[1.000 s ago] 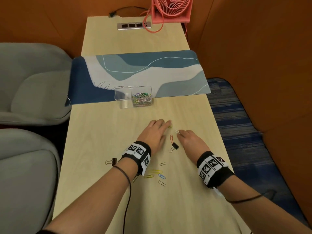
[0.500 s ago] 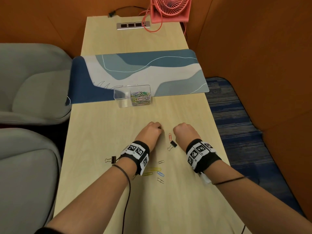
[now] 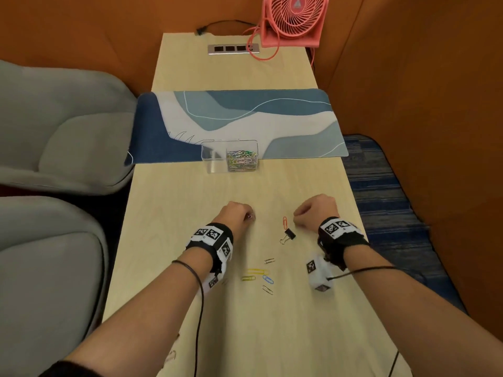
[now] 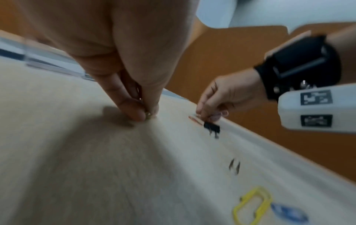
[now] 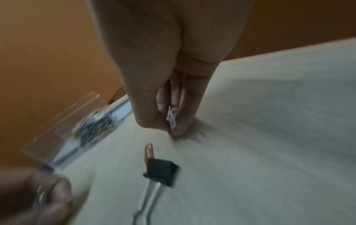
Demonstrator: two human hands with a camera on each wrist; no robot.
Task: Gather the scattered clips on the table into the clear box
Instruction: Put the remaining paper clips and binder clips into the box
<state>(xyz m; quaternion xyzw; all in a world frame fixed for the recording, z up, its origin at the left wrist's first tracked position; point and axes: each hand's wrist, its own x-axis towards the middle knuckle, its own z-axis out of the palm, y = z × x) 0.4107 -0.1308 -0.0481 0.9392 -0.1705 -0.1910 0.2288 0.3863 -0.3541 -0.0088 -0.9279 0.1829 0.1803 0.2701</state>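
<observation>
The clear box (image 3: pixel 215 159) stands at the mat's near edge, with several coloured paper clips (image 3: pixel 242 160) in its right compartment. My left hand (image 3: pixel 239 213) is curled on the table and pinches a small clip (image 4: pixel 147 114) between thumb and finger. My right hand (image 3: pixel 313 210) pinches a pale paper clip (image 5: pixel 172 120) just above the wood. An orange paper clip (image 3: pixel 285 222) and a black binder clip (image 3: pixel 289 235) lie between the hands. Nearer me lie a silver clip (image 3: pixel 269 260), a yellow clip (image 3: pixel 255 271) and a blue clip (image 3: pixel 268 279).
A blue patterned desk mat (image 3: pixel 245 118) crosses the wooden table (image 3: pixel 177 200) behind the box. A pink fan (image 3: pixel 294 17) and a socket strip (image 3: pixel 232 49) sit at the far end. Grey seats (image 3: pixel 54 131) border the left edge, and an orange wall (image 3: pixel 422 104) stands on the right.
Both hands had fingers stretched out over two small clips; they have since curled and pinched them up. The right hand has drawn away to the right.
</observation>
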